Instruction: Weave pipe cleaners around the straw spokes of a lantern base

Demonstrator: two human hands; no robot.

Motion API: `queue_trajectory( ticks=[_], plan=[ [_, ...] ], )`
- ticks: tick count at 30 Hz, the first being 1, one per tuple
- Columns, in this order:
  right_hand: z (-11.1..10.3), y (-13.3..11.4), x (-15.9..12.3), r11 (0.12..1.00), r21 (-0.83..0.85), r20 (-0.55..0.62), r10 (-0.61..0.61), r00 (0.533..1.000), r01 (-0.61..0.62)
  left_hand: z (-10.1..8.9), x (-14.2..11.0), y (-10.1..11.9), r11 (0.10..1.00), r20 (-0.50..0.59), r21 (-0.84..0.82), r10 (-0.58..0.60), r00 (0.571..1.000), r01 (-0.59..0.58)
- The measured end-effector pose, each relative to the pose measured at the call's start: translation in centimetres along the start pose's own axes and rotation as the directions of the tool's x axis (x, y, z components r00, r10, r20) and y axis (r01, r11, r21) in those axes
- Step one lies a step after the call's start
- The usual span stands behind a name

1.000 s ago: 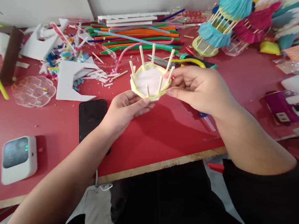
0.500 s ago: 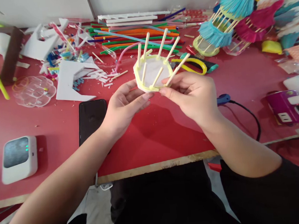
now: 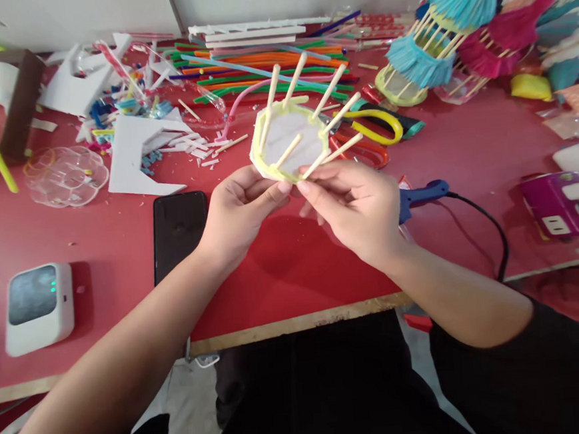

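- Head view: the flat, many-sided white base with yellow rim (image 3: 297,141) and pale wooden sticks (image 3: 330,91) is raised over the red tabletop (image 3: 294,277), straight beyond both hands, sticks slanting rightward.
- Left hand (image 3: 236,211) and right hand (image 3: 361,208) pinch its near edge, equally close.
- Since half a second ago, the right thumb has shifted leftward; sticks slant more.

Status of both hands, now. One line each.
Left hand: closed, holding the yellow-rimmed base by its near edge.
Right hand: closed, holding the same base, thumb beside the left thumb.
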State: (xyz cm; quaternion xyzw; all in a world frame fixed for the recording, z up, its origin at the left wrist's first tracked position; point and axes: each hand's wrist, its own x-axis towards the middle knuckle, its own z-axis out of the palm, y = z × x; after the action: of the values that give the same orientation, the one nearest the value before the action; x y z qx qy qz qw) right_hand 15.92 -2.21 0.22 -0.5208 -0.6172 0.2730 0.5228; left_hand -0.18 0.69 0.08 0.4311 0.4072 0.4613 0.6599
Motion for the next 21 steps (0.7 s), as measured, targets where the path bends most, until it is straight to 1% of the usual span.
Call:
queue_trajectory(
  ticks=[2, 6, 9, 11, 14, 17, 19, 21],
  plan=[
    [0.2, 0.1, -0.2, 0.997, -0.055, -0.023, -0.048, 0.999, 0.047, 0.0, 0.0, -0.1, 1.0, -0.001, -0.002, -0.007, 1.0, 0.007],
    [0.3, 0.3, -0.4, 0.981, -0.124, -0.026, -0.156, 0.987, 0.151, 0.1, -0.1, 0.0, 0.998, -0.027, -0.049, -0.031, 0.999, 0.03],
    [0.2, 0.3, -0.5, 0.953, -0.172, -0.023, -0.257, 0.966, 0.25, 0.1, -0.1, 0.2, 0.993, -0.016, -0.108, -0.042, 0.999, 0.04],
    [0.1, 0.3, -0.5, 0.919, -0.242, -0.003, -0.321, 0.947, 0.311, 0.1, -0.1, 0.3, 0.989, -0.001, -0.142, -0.04, 0.999, 0.04],
    [-0.1, 0.4, -0.5, 0.847, -0.355, 0.073, -0.396, 0.915, 0.395, 0.0, -0.1, 0.3, 0.986, 0.0, -0.163, -0.041, 0.999, 0.04],
    [-0.1, 0.8, -0.5, 0.764, -0.396, 0.167, -0.485, 0.858, 0.509, -0.1, 0.1, 0.3, 0.985, 0.001, -0.171, -0.009, 1.0, 0.009],
    [0.1, 1.2, -0.5, 0.73, -0.406, 0.232, -0.5, 0.834, 0.55, -0.2, 0.2, 0.3, 0.986, -0.024, -0.162, 0.021, 1.0, -0.025],
    [0.1, 1.4, -0.4, 0.723, -0.41, 0.295, -0.472, 0.831, 0.556, -0.3, 0.3, 0.3, 0.99, -0.059, -0.131, 0.034, 0.998, -0.041]
  ],
)
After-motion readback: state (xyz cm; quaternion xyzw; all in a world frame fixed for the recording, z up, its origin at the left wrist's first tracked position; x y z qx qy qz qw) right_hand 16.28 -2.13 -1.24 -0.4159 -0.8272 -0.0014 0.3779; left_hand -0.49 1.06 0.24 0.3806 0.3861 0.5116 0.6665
